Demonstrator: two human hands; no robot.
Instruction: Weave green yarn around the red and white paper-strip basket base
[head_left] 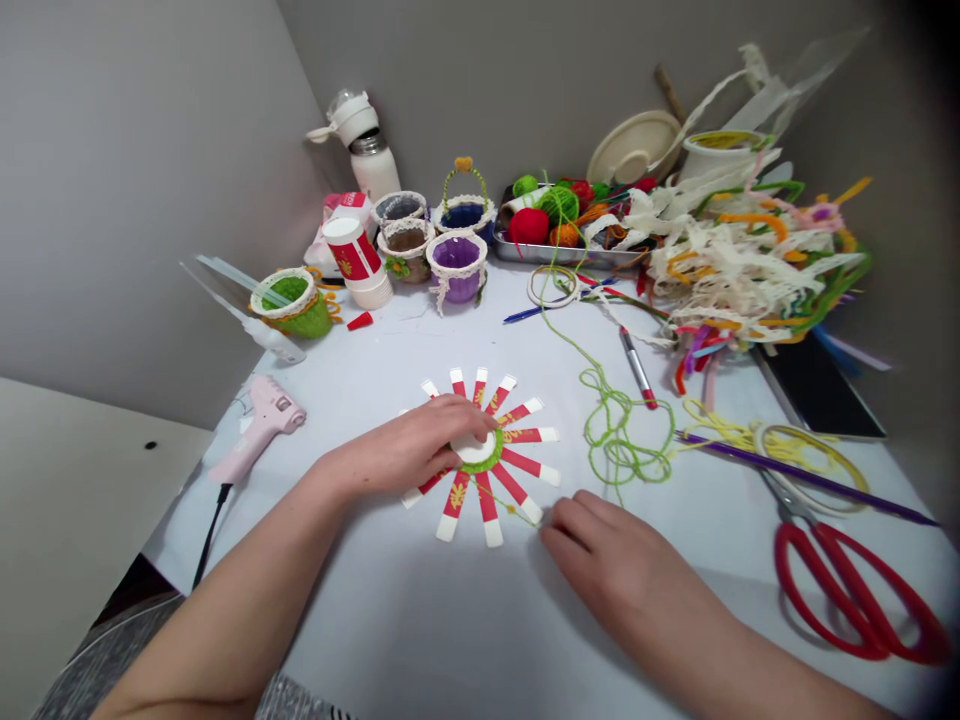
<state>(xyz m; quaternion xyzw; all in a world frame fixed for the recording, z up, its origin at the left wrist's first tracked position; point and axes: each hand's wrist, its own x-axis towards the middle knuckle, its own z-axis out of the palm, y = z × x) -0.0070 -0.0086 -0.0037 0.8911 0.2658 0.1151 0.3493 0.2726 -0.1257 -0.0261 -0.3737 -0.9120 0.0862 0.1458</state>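
Left hand (pixel 397 445) on red-white paper-strip wheel (pixel 521 445) — right hand (pixel 600 560) at green yarn (pixel 514 510)

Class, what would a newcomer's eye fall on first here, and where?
The fan of red-and-white paper strips comes first, spread like a sunburst mid-table under the left hand. Behind it to the right, a heap of cream ribbon and coloured pipe cleaners stands out, and red-handled scissors lie at the front right.

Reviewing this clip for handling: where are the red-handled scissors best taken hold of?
Take the scissors by their red finger loops, coming from the near side with the right hand. They lie flat on the table, loops toward the person and blades pointing away, so the loops are probably the easiest part to reach.
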